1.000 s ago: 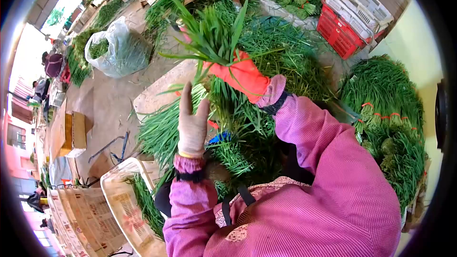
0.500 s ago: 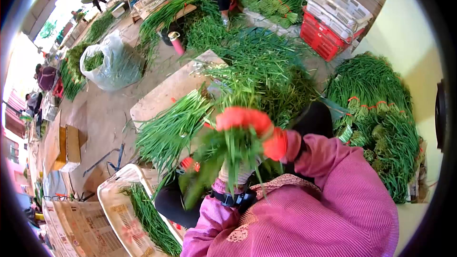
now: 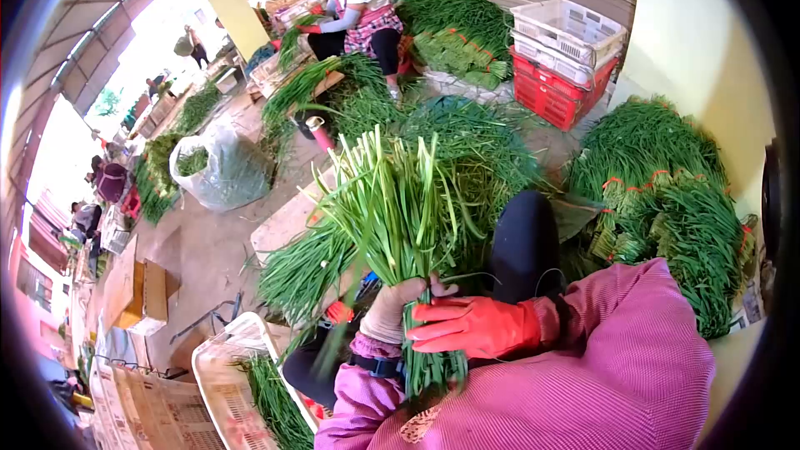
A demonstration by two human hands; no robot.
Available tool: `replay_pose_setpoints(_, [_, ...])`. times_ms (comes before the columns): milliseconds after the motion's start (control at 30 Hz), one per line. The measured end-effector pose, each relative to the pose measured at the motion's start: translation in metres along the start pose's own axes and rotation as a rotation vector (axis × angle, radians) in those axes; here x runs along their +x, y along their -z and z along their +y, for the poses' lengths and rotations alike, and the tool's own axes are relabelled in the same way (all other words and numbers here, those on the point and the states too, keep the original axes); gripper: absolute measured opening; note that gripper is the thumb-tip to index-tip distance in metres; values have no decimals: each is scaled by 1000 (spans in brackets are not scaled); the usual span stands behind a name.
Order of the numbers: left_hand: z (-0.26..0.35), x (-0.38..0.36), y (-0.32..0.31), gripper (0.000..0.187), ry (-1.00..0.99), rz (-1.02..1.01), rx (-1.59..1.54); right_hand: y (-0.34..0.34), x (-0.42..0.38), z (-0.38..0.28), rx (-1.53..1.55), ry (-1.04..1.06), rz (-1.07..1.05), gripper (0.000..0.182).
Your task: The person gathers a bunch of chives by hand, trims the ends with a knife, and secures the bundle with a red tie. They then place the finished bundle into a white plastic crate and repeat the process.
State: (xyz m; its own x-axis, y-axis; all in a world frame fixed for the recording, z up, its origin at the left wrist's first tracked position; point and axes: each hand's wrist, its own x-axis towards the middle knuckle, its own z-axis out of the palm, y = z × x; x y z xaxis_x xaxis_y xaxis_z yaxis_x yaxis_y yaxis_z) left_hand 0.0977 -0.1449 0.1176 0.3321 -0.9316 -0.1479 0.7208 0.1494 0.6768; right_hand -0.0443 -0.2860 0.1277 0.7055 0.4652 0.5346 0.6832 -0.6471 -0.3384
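Note:
A thick bunch of chives stands upright before my chest, pale cut ends up and dark leaves hanging down. My left hand, in a beige glove, is closed around its middle. Across the lower part lies my right hand in an orange-red rubber glove, its fingers pressed together and curved around the leaves. More loose chives lie on a wooden board just beyond. Part of the board is hidden behind the bunch.
A white plastic crate with some chives sits at my left. Tied chive bundles are piled at the right. Stacked crates stand behind. A plastic bag, a pink bottle and a seated co-worker are farther off.
The bunch has turned from blurred, drooping leaves to upright with cut ends on top. My right hand has moved down onto its lower part. The view has tilted up, showing more of the co-worker.

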Motion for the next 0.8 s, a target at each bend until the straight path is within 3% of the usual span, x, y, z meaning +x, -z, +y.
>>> replay_pose_setpoints(33, [4,0,18,31,-22,-28,134,-1,-3,1,189,22,41,58])
replay_pose_setpoints(67, [7,-7,19,31,-25,-17,137,17,-1,-9,202,-387,-243,47])
replay_pose_setpoints(100, [10,-16,16,30,33,113,136,18,6,-2,322,-309,227,40])
replay_pose_setpoints(167, [17,-37,2,26,65,265,130,43,23,15,211,-495,390,35])
replay_pose_setpoints(233, [12,-40,35,20,139,154,350,65,34,38,153,-460,521,37])
replay_pose_setpoints(267, [-1,-38,64,18,174,194,445,74,43,47,-22,-392,535,39])
replay_pose_setpoints(300, [-2,-44,56,18,182,205,440,79,50,54,-195,-325,545,41])
replay_pose_setpoints(333, [-2,-51,44,19,161,214,484,74,52,68,-246,-328,483,52])
replay_pose_setpoints(367, [-2,-55,37,20,139,220,530,69,55,75,-237,-336,481,52])
replay_pose_setpoints(467, [-19,-64,54,34,156,259,560,46,67,93,-386,-414,272,77])
replay_pose_setpoints(567, [-24,-68,51,39,143,290,584,20,72,101,-411,-419,211,75])
replay_pose_setpoints(667, [-29,-64,58,34,33,257,986,14,75,101,-410,-409,246,73])
replay_pose_setpoints(800, [-26,-66,50,40,124,389,1052,7,74,105,-399,-450,252,66])
